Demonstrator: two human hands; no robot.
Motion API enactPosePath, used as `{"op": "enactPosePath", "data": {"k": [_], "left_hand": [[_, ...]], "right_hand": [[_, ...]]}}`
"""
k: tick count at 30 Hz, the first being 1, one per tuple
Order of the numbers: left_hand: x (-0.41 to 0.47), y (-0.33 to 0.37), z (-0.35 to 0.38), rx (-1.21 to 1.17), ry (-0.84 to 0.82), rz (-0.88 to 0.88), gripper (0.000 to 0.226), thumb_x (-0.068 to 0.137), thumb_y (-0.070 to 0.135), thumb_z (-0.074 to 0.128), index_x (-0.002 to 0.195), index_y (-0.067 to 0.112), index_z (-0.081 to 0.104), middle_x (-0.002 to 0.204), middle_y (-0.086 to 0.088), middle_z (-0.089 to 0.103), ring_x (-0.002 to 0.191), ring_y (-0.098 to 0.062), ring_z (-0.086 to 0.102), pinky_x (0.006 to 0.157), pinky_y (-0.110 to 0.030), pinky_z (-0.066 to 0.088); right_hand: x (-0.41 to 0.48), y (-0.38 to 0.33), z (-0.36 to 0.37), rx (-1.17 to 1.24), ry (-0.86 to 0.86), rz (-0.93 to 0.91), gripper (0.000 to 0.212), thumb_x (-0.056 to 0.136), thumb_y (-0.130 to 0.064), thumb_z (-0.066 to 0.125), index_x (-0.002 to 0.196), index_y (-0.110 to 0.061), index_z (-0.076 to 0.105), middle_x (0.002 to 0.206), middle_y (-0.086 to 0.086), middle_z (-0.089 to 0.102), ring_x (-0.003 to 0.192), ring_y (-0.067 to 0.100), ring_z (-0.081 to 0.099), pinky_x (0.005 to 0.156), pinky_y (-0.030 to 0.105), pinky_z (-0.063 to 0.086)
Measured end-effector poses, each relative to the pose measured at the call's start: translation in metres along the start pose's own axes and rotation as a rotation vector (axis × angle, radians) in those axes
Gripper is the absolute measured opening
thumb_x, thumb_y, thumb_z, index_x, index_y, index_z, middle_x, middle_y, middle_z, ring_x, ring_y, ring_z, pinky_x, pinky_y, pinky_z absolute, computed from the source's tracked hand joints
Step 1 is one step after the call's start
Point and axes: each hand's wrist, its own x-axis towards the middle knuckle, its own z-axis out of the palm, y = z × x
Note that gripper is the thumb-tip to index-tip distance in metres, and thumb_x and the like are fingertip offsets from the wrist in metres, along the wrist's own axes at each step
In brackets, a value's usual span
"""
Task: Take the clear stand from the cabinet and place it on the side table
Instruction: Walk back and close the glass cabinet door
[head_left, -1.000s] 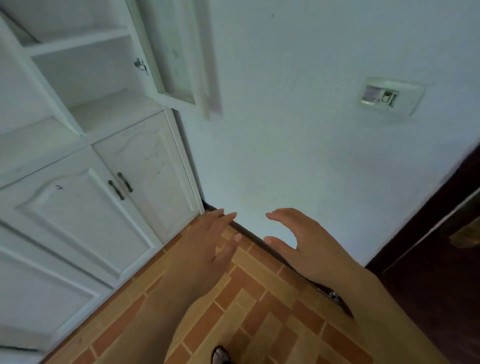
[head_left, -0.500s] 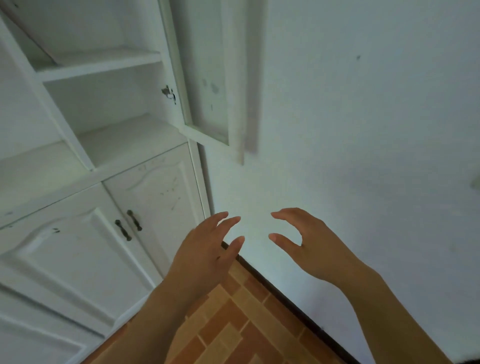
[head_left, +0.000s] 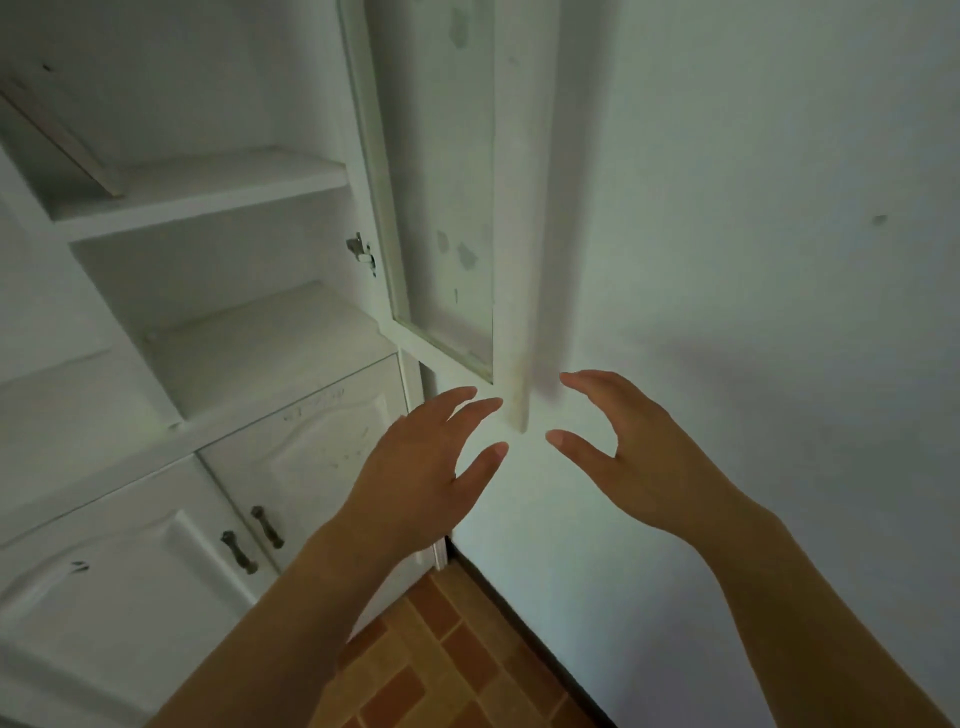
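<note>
White cabinet (head_left: 218, 332) fills the left, upper glass door (head_left: 441, 208) swung open against the wall (head_left: 753, 260). Visible shelves (head_left: 208, 182) look bare. Clear stand: can't see it anywhere in view, either out of frame or lost against the white. Side table not in view.

Left hand (head_left: 415, 478) and right hand (head_left: 639, 457) both raised in front of the door's lower corner, fingers spread, palms facing each other, near but apart, holding nothing.

Handling guess: clear acrylic or glass, so stiff, light-ish, slick, scratch/chip prone. Take it two-handed by opposite edges or the base, not by thin uprights.

No readable brands, labels or text.
</note>
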Motion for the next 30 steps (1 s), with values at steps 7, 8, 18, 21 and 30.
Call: {"op": "enactPosePath", "data": {"k": [7, 8, 18, 21, 30], "left_hand": [[0.082, 0.000, -0.038, 0.007, 0.155, -0.001, 0.059, 0.085, 0.058, 0.028, 0.140, 0.037, 0.027, 0.151, 0.009, 0.027, 0.137, -0.012, 0.027, 0.112, -0.036, 0.024], [0.092, 0.001, -0.044, -0.004, 0.191, 0.001, 0.060, 0.084, 0.058, 0.029, 0.140, 0.036, 0.026, 0.151, 0.008, 0.027, 0.137, -0.013, 0.028, 0.112, -0.037, 0.026], [0.161, 0.014, -0.100, 0.052, 0.380, 0.040, 0.057, 0.091, 0.045, 0.041, 0.142, 0.033, 0.021, 0.150, 0.005, 0.028, 0.133, -0.014, 0.033, 0.107, -0.033, 0.031], [0.178, 0.025, -0.118, 0.052, 0.462, 0.061, 0.056, 0.092, 0.042, 0.042, 0.143, 0.030, 0.022, 0.149, 0.005, 0.029, 0.134, -0.012, 0.031, 0.103, -0.023, 0.024], [0.218, 0.043, -0.163, 0.038, 0.663, 0.047, 0.061, 0.091, 0.046, 0.042, 0.144, 0.028, 0.018, 0.152, 0.003, 0.025, 0.135, -0.013, 0.030, 0.101, -0.022, 0.021]], "right_hand": [[0.092, 0.009, -0.037, 0.063, 0.038, -0.130, 0.054, 0.086, -0.046, 0.051, 0.135, -0.029, 0.035, 0.138, -0.012, 0.041, 0.119, 0.007, 0.044, 0.099, 0.025, 0.036], [0.102, 0.011, -0.043, 0.069, 0.046, -0.152, 0.054, 0.085, -0.046, 0.051, 0.135, -0.029, 0.035, 0.137, -0.011, 0.041, 0.120, 0.007, 0.043, 0.101, 0.027, 0.037], [0.179, 0.017, -0.097, 0.166, 0.167, -0.310, 0.056, 0.083, -0.048, 0.053, 0.134, -0.032, 0.037, 0.137, -0.015, 0.043, 0.120, 0.005, 0.045, 0.101, 0.037, 0.043], [0.194, 0.010, -0.112, 0.203, 0.211, -0.364, 0.062, 0.078, -0.056, 0.050, 0.134, -0.031, 0.038, 0.135, -0.015, 0.045, 0.117, 0.004, 0.047, 0.098, 0.038, 0.045], [0.229, -0.006, -0.131, 0.386, 0.242, -0.435, 0.054, 0.082, -0.044, 0.058, 0.132, -0.033, 0.040, 0.132, -0.018, 0.046, 0.113, 0.000, 0.049, 0.088, 0.028, 0.051]]}}
